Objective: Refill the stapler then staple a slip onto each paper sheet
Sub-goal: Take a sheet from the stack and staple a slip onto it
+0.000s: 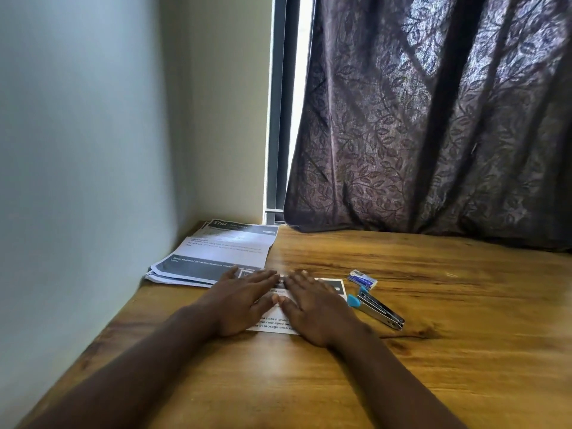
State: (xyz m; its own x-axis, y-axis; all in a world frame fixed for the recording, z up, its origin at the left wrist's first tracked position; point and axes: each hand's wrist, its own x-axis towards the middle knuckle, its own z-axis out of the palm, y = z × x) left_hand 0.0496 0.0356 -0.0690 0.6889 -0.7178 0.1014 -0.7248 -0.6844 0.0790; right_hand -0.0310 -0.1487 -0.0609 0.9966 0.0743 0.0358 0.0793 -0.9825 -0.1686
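- The stapler [376,311] lies on the tabletop [433,366] just right of the right hand [312,308]. Whether it holds staples cannot be seen, so pressing it before the refill would probably fasten nothing.
- The small staple box [362,278] sits just behind it. A strip drawn out carelessly could snap or scatter.
- The right hand and the left hand [244,300] lie flat and spread on the slips [274,324], gripping nothing. A push could skew the slips.
- The hands cover most of the slips, so their number is hidden.
- The paper sheets [223,249] are stacked unevenly at the left rear, so two might lift together. Their print is blurred.
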